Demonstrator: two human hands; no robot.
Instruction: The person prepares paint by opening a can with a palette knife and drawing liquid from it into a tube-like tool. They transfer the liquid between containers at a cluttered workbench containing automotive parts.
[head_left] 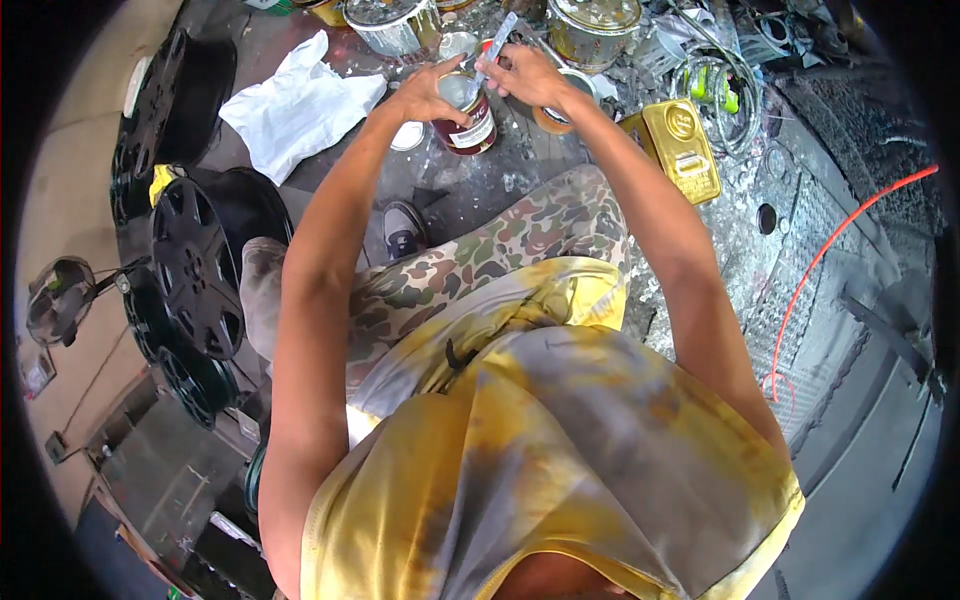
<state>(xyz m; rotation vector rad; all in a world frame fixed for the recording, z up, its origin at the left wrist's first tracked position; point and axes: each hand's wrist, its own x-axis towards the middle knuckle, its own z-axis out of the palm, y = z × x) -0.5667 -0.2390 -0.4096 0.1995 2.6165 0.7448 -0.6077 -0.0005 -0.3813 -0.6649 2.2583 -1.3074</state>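
Cupping cylindrical maroon can (474, 133), left hand (424, 95); right hand (527, 78) pinching flat stick (500, 38).

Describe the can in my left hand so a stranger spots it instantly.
Start at the large, crumpled white sheet. Right of it, your left hand holds a dark red, cylindrical metal can. Its red side and pale label set it apart from the golden, rectangular metal can farther right.

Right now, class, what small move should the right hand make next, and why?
Probably lower the pale flat stick a little into the dark red can: the right hand holds it with its lower end at the can's mouth, and the left hand grips the can.
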